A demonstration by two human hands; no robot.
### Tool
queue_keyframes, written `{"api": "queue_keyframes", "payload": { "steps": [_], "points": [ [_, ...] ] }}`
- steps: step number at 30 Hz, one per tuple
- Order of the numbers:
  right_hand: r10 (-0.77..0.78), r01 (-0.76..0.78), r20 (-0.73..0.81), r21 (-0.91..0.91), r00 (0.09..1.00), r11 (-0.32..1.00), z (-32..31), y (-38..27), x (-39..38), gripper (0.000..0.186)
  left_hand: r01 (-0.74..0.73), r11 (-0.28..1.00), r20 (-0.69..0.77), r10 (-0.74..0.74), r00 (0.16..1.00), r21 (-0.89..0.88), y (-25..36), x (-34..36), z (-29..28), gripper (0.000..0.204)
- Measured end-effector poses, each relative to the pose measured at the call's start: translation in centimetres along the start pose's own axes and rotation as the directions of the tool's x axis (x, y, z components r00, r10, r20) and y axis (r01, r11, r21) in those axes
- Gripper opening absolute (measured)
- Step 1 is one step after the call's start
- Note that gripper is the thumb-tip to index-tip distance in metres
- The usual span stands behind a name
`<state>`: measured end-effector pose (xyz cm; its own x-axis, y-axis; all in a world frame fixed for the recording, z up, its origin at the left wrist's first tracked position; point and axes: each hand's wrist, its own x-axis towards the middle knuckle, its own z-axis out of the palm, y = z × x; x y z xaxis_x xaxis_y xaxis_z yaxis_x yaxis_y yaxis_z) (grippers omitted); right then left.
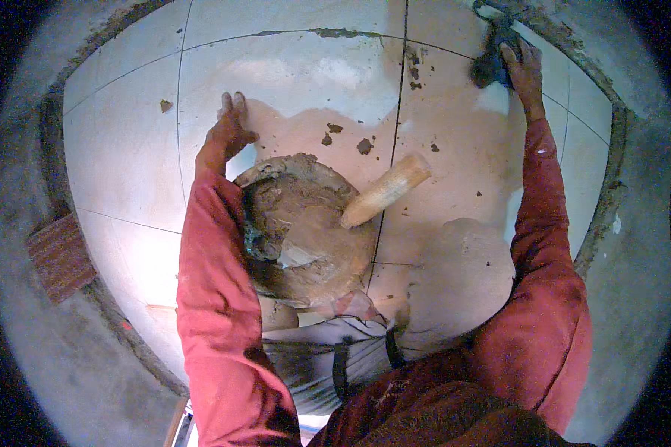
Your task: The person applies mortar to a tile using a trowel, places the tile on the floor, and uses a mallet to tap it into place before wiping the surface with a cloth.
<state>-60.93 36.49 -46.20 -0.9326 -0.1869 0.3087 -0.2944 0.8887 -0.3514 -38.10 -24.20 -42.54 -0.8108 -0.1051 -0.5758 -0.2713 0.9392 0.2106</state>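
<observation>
Left hand (230,134) loosely spread over tiles (130,153) — right hand (526,74) gripping dark wad (487,65).

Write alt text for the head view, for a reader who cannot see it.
Red-sleeved arms reach over a tiled floor, the right hand on a dark rag, the left hand open. Between them sits a muddy bucket with a wooden handle sticking out.

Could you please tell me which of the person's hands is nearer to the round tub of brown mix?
The left. The left hand is just beyond the upper-left rim of the tub; the right hand is much farther off, upper right, at a dark wad.
</observation>
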Motion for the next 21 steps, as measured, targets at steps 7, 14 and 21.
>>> {"api": "queue_keyframes", "payload": {
  "steps": [7,14,21],
  "points": [
    [-0.175,0.187,-0.152,0.069,0.973,0.98,5.4,-12.4,-1.5,0.078,0.022,1.0,0.039,-0.022,0.999,0.014,-0.2,0.9,1.0,0.107],
    [-0.403,0.412,-0.087,0.152,0.911,0.898,15.3,-31.6,2.1,0.083,-0.074,0.949,0.065,0.057,0.996,0.306,-2.9,1.8,3.4,0.075],
    [-0.591,0.563,-0.056,0.391,0.804,0.728,23.9,-45.9,5.9,0.057,0.04,0.993,0.05,-0.046,0.998,0.114,1.8,0.8,1.0,0.075]
  ]
}}
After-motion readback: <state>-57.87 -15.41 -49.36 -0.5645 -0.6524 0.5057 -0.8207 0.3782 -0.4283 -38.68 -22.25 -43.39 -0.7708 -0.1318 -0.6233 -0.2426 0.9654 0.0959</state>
